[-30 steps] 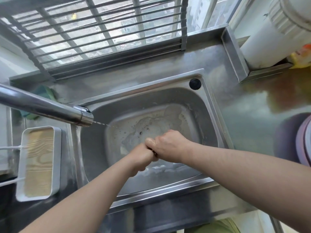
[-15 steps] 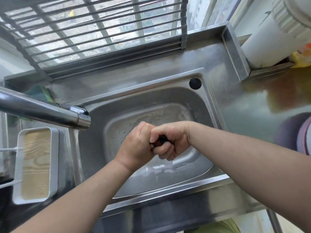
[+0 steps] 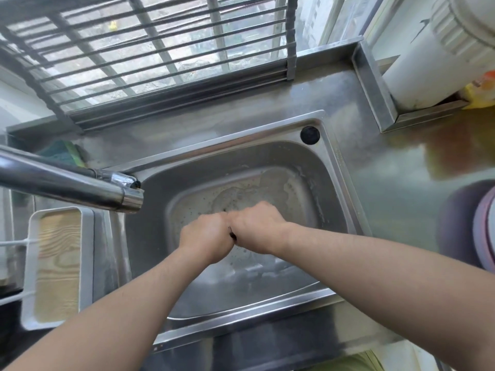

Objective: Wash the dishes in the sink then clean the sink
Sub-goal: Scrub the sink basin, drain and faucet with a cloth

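Observation:
The steel sink (image 3: 334, 167) holds no dishes, only soapy scum and droplets on its floor. Both my fists meet knuckle to knuckle over the middle of the basin. My left hand (image 3: 206, 236) and my right hand (image 3: 257, 226) are curled tight around a small dark thing (image 3: 233, 236). Only a sliver of it shows between them, so I cannot tell what it is. The faucet spout (image 3: 80, 186) reaches in from the left, and no water shows at its tip.
A white tray with a wooden base (image 3: 57, 266) lies left of the sink. A green sponge (image 3: 63, 153) sits behind the faucet. A barred rack (image 3: 160, 62) leans at the window. A white appliance (image 3: 442, 49) stands back right, a purple dish (image 3: 476, 231) at the right edge.
My joined fists rose from the near part of the basin towards its middle and twisted against each other. The thin trickle from the faucet has stopped.

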Demonstrator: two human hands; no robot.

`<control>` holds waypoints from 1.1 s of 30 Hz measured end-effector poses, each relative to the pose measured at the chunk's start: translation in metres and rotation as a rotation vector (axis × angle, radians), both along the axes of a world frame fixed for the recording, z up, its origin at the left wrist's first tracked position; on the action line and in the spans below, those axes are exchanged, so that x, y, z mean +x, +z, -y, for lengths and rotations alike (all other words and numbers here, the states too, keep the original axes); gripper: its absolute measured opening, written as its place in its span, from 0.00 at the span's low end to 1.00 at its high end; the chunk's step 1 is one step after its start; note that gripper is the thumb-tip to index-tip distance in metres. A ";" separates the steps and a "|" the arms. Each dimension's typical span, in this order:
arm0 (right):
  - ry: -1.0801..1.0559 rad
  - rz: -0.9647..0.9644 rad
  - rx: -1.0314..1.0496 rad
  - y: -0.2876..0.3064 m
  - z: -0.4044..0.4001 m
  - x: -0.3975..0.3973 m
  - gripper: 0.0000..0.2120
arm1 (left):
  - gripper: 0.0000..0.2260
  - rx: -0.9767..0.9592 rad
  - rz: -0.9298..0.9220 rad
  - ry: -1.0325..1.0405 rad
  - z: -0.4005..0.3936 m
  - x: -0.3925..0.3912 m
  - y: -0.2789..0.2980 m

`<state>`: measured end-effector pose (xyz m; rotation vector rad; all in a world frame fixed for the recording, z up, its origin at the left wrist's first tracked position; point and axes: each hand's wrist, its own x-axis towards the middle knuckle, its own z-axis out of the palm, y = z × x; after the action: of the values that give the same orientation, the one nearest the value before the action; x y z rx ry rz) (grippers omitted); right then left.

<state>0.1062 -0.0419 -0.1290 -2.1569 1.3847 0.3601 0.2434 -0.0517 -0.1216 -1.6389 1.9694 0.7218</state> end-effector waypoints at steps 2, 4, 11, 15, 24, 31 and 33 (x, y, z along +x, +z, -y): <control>0.103 0.033 -0.155 -0.001 0.003 0.000 0.05 | 0.07 0.192 -0.098 0.221 0.000 0.000 0.001; 0.104 0.037 -0.130 0.002 0.006 0.000 0.05 | 0.09 0.330 -0.232 0.449 -0.001 0.002 -0.001; 0.131 0.067 -0.038 0.001 0.005 -0.004 0.06 | 0.09 0.605 -0.414 0.907 -0.014 0.001 0.005; 0.180 0.072 -0.063 0.005 0.005 -0.005 0.07 | 0.14 0.706 -0.489 1.081 -0.022 0.000 0.006; -0.484 0.706 0.340 0.014 -0.002 -0.042 0.16 | 0.13 0.558 -0.998 1.166 -0.024 0.010 0.017; -1.476 1.198 0.656 0.027 0.002 -0.056 0.11 | 0.13 0.273 -1.256 1.078 -0.023 0.001 0.043; -1.587 1.333 0.720 0.026 -0.002 -0.055 0.10 | 0.16 0.282 -1.362 0.984 -0.023 -0.001 0.057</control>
<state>0.0512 -0.0399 -0.1030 -0.0596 1.2455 -0.8786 0.2428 -0.0283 -0.0644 -2.0664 1.2898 2.8956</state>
